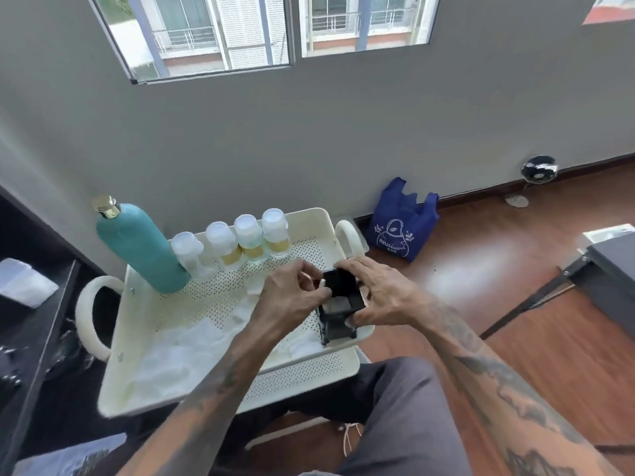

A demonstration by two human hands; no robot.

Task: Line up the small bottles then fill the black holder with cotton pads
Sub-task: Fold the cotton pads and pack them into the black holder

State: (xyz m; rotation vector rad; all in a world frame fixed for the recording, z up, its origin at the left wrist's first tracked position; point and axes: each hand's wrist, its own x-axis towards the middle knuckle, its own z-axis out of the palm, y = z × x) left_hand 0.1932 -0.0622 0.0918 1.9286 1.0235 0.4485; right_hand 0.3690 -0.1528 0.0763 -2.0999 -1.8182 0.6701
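Several small clear bottles [248, 238] with white caps stand in a row along the far side of the cream perforated tray [220, 297]. At the tray's right end stands the black holder [340, 305]. My right hand [381, 290] grips the holder from the right, fingers over its top rim and thumb low on its front. My left hand [292, 297] pinches a white cotton pad [323, 282] at the holder's left top edge. Loose white cotton pads [192, 341] lie heaped in the near left part of the tray.
A tall teal bottle [141, 249] with a gold cap stands at the tray's far left. A blue reusable bag [402, 221] leans on the wall to the right. A black shelf [31, 314] sits left of the cart. My legs are under the tray.
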